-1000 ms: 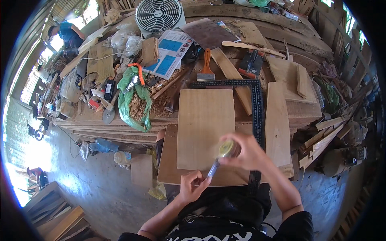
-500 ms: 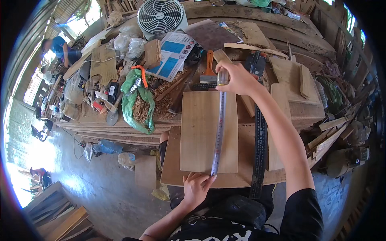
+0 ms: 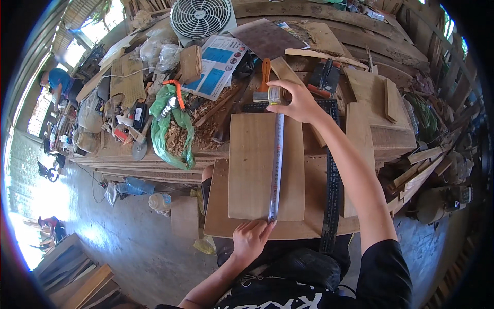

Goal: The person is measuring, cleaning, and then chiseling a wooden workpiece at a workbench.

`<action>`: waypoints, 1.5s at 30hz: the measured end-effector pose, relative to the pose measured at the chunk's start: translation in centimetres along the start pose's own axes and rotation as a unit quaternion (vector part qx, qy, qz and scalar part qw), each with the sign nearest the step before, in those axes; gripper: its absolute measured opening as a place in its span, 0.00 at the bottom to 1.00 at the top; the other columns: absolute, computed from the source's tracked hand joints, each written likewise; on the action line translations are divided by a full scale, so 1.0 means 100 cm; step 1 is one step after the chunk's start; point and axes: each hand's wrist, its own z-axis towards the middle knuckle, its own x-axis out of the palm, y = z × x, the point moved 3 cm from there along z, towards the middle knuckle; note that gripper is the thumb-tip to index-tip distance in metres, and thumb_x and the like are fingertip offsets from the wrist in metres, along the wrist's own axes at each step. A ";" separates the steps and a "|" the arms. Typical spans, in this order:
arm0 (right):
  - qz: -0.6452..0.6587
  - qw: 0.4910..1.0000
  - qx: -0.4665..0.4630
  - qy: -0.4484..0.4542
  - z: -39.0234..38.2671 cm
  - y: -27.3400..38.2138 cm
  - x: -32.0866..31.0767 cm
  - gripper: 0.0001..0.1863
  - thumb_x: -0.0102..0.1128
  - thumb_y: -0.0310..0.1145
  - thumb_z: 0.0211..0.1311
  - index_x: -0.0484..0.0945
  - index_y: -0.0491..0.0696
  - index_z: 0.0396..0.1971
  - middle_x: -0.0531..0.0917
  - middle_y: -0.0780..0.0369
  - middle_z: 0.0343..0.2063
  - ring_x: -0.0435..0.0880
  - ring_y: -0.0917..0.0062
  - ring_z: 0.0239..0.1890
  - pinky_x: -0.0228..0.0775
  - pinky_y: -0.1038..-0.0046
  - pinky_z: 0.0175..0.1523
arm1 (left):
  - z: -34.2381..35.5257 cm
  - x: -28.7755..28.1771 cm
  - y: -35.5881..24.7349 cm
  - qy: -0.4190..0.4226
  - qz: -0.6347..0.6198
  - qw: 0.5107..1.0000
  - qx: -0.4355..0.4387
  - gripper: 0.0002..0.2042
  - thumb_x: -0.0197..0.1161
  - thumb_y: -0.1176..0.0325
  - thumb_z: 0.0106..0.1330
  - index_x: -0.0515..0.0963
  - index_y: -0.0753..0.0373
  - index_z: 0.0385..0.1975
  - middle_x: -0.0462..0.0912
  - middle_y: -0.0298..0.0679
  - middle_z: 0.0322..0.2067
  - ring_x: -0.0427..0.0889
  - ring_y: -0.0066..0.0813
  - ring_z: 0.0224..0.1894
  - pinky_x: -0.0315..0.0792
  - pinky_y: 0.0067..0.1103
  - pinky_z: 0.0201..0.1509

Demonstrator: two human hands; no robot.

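A pale rectangular board (image 3: pixel 250 165) lies on a larger wooden sheet (image 3: pixel 216 226) in front of me. A tape measure (image 3: pixel 274 97) is in my right hand (image 3: pixel 293 100) above the board's far edge, its blade stretched straight down the board's right half. My left hand (image 3: pixel 249 238) holds the blade's end at the near edge with curled fingers. A black metal square (image 3: pixel 331 195) lies just right of the board, partly behind my right arm. Behind stand an orange-handled scraper (image 3: pixel 265 72) and a long plank (image 3: pixel 357 129).
A cluttered wooden bench holds a fan (image 3: pixel 200 18), printed sheets (image 3: pixel 211 67), a green bag (image 3: pixel 162 139) with wood shavings nearby, and stacked planks (image 3: pixel 381 103). Bottles (image 3: pixel 159 201) sit on the floor. People work at the far left (image 3: pixel 62 82) and lower left (image 3: pixel 50 224).
My right hand has moved from the board's near half to beyond its far edge, extending the blade. My left hand has shifted toward the board's near edge; the blade now lies straighter.
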 end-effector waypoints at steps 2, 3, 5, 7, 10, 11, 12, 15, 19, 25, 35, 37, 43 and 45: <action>0.026 0.999 -0.010 -0.021 -0.001 -0.003 0.007 0.34 0.81 0.39 0.53 0.79 0.47 0.60 0.86 0.54 0.53 0.85 0.61 0.57 0.74 0.65 0.63 | -0.002 0.000 0.000 -0.003 0.014 1.000 0.008 0.13 0.73 0.63 0.67 0.79 0.59 0.23 0.83 0.38 0.23 0.82 0.39 0.23 0.75 0.32 0.30; 0.035 0.999 -0.008 -0.026 -0.002 -0.005 0.010 0.33 0.81 0.39 0.54 0.79 0.47 0.60 0.87 0.54 0.53 0.85 0.62 0.57 0.73 0.65 0.63 | -0.002 0.000 -0.001 -0.013 0.010 1.000 0.004 0.13 0.72 0.63 0.68 0.79 0.59 0.23 0.83 0.38 0.23 0.83 0.39 0.23 0.75 0.32 0.30; 0.053 0.998 -0.003 -0.035 -0.005 -0.010 0.015 0.33 0.79 0.40 0.56 0.79 0.48 0.61 0.86 0.55 0.55 0.84 0.63 0.59 0.71 0.65 0.65 | -0.002 0.000 -0.003 -0.028 -0.004 1.000 -0.004 0.14 0.72 0.63 0.68 0.78 0.59 0.22 0.83 0.38 0.24 0.83 0.39 0.24 0.77 0.32 0.30; 0.064 0.997 0.009 -0.037 -0.006 -0.013 0.019 0.33 0.77 0.42 0.59 0.77 0.48 0.63 0.84 0.57 0.58 0.81 0.66 0.63 0.67 0.65 0.68 | -0.001 -0.001 -0.006 -0.032 0.013 0.999 -0.006 0.14 0.72 0.63 0.68 0.78 0.60 0.22 0.83 0.38 0.25 0.84 0.39 0.25 0.77 0.32 0.30; 0.099 0.994 0.035 -0.020 -0.005 -0.016 0.021 0.32 0.77 0.41 0.61 0.77 0.48 0.63 0.84 0.58 0.58 0.80 0.69 0.62 0.65 0.66 0.69 | 0.000 -0.002 -0.008 -0.028 0.016 0.999 -0.020 0.15 0.71 0.62 0.69 0.78 0.60 0.22 0.82 0.38 0.23 0.83 0.39 0.24 0.76 0.32 0.28; 0.102 0.994 0.021 -0.018 -0.003 -0.016 0.020 0.31 0.77 0.41 0.60 0.77 0.48 0.62 0.84 0.58 0.57 0.80 0.69 0.62 0.65 0.66 0.69 | 0.001 -0.002 -0.008 -0.020 0.016 0.999 -0.031 0.15 0.71 0.62 0.69 0.78 0.60 0.21 0.81 0.39 0.23 0.83 0.39 0.24 0.75 0.32 0.27; 0.100 0.995 0.015 -0.015 -0.002 -0.015 0.020 0.31 0.77 0.41 0.60 0.77 0.48 0.62 0.83 0.58 0.57 0.79 0.70 0.62 0.65 0.66 0.69 | 0.001 -0.002 -0.008 -0.011 0.011 0.999 -0.044 0.15 0.71 0.63 0.69 0.79 0.60 0.21 0.82 0.40 0.22 0.83 0.40 0.23 0.75 0.32 0.26; 0.089 0.996 0.022 0.001 0.003 -0.017 0.019 0.30 0.77 0.40 0.60 0.76 0.48 0.60 0.83 0.59 0.55 0.79 0.71 0.61 0.64 0.67 0.69 | -0.001 0.002 -0.006 0.031 -0.019 0.994 -0.100 0.16 0.71 0.63 0.70 0.79 0.61 0.20 0.81 0.41 0.20 0.82 0.41 0.21 0.73 0.32 0.25; 0.101 0.995 0.004 0.014 0.012 -0.021 0.026 0.27 0.76 0.35 0.58 0.76 0.49 0.56 0.81 0.61 0.53 0.78 0.72 0.60 0.63 0.68 0.69 | -0.002 0.005 -0.004 0.040 -0.068 0.989 -0.125 0.18 0.71 0.61 0.71 0.76 0.60 0.18 0.79 0.41 0.18 0.81 0.42 0.20 0.72 0.33 0.24; 0.299 0.953 0.048 -0.009 0.013 -0.035 0.043 0.25 0.70 0.22 0.55 0.71 0.48 0.52 0.78 0.62 0.48 0.77 0.78 0.54 0.74 0.70 0.55 | 0.003 0.003 -0.005 -0.026 -0.004 0.999 -0.019 0.18 0.74 0.64 0.66 0.75 0.60 0.17 0.79 0.39 0.18 0.80 0.38 0.19 0.73 0.31 0.25; 0.153 0.987 0.033 -0.037 0.010 -0.021 0.044 0.26 0.65 0.22 0.54 0.67 0.48 0.53 0.79 0.59 0.47 0.80 0.75 0.50 0.74 0.69 0.56 | 0.006 -0.002 -0.008 -0.041 0.006 0.998 -0.054 0.19 0.79 0.62 0.60 0.74 0.59 0.15 0.75 0.37 0.15 0.77 0.36 0.17 0.70 0.30 0.22; 0.140 0.989 0.024 -0.046 0.008 -0.016 0.043 0.26 0.66 0.27 0.53 0.67 0.46 0.52 0.80 0.54 0.44 0.81 0.65 0.47 0.74 0.64 0.54 | 0.006 -0.003 -0.007 -0.031 0.030 0.998 -0.051 0.19 0.80 0.61 0.59 0.75 0.59 0.16 0.76 0.36 0.16 0.79 0.36 0.19 0.70 0.30 0.23; 0.066 0.992 -0.053 -0.095 0.008 -0.008 0.045 0.27 0.66 0.31 0.54 0.70 0.45 0.54 0.81 0.49 0.47 0.82 0.54 0.50 0.73 0.59 0.57 | 0.006 -0.003 -0.001 -0.046 0.092 0.995 0.000 0.12 0.78 0.58 0.60 0.84 0.58 0.28 0.81 0.41 0.40 0.79 0.44 0.46 0.72 0.34 0.47; 0.052 0.992 -0.060 -0.100 0.008 -0.009 0.045 0.27 0.66 0.32 0.54 0.72 0.45 0.54 0.81 0.49 0.48 0.81 0.53 0.52 0.73 0.58 0.57 | 0.007 -0.003 0.002 -0.046 0.096 0.994 0.035 0.11 0.75 0.57 0.62 0.87 0.55 0.38 0.78 0.43 0.51 0.75 0.47 0.56 0.68 0.37 0.57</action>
